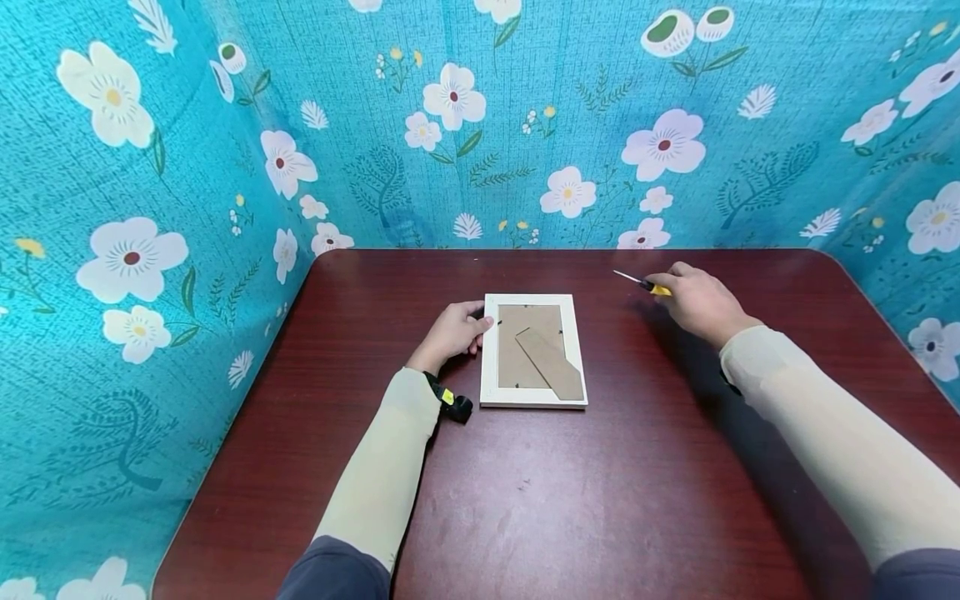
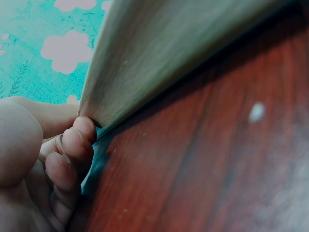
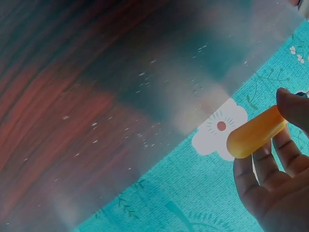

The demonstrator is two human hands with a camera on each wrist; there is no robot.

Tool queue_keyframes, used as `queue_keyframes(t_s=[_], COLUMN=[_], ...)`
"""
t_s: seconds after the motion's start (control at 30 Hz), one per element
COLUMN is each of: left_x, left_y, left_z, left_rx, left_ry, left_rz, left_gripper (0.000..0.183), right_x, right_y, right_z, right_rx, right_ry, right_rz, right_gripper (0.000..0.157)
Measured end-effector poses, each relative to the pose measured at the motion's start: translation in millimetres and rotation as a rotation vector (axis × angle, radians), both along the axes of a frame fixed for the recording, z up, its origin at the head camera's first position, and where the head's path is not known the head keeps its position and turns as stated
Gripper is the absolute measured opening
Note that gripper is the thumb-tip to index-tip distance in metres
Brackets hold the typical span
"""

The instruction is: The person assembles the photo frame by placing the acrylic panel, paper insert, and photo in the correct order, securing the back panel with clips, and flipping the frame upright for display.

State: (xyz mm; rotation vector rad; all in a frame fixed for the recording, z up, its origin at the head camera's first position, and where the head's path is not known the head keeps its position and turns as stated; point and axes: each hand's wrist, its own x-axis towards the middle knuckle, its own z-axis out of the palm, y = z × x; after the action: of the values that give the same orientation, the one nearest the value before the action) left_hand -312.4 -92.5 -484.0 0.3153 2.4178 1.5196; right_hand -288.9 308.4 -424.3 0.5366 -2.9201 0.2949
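Note:
A white picture frame [image 1: 534, 351] lies back side up near the middle of the table, its brown backing board [image 1: 517, 358] and slanted stand leg [image 1: 551, 364] showing. Small dark tabs sit along the backing's edges. My left hand [image 1: 453, 333] grips the frame's left edge, thumb on top; in the left wrist view the fingers pinch the frame's side [image 2: 159, 53]. Off to the right, my right hand [image 1: 701, 302] holds a screwdriver [image 1: 647, 285] above the table, its thin shaft pointing left. The right wrist view shows its yellow handle [image 3: 258, 133] between thumb and fingers.
The dark red-brown wooden table [image 1: 600, 500] has a glossy surface. A blue flowered cloth [image 1: 510, 167] hangs along its back and sides. A black wrist camera [image 1: 453, 406] on my left wrist sits close to the frame's lower left corner.

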Motion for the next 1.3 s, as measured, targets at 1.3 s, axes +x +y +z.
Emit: queue_keyframes(t_s=[1.3], left_x=[0.5], left_y=[1.0], left_z=[0.6], left_rx=[0.009], left_ry=[-0.042], left_rz=[0.019], left_gripper=[0.053], right_x=[1.7], right_y=[41.7], right_z=[-20.3], right_rx=[0.033], right_ry=[-0.207], right_rz=[-0.146], right_gripper=[0.041])
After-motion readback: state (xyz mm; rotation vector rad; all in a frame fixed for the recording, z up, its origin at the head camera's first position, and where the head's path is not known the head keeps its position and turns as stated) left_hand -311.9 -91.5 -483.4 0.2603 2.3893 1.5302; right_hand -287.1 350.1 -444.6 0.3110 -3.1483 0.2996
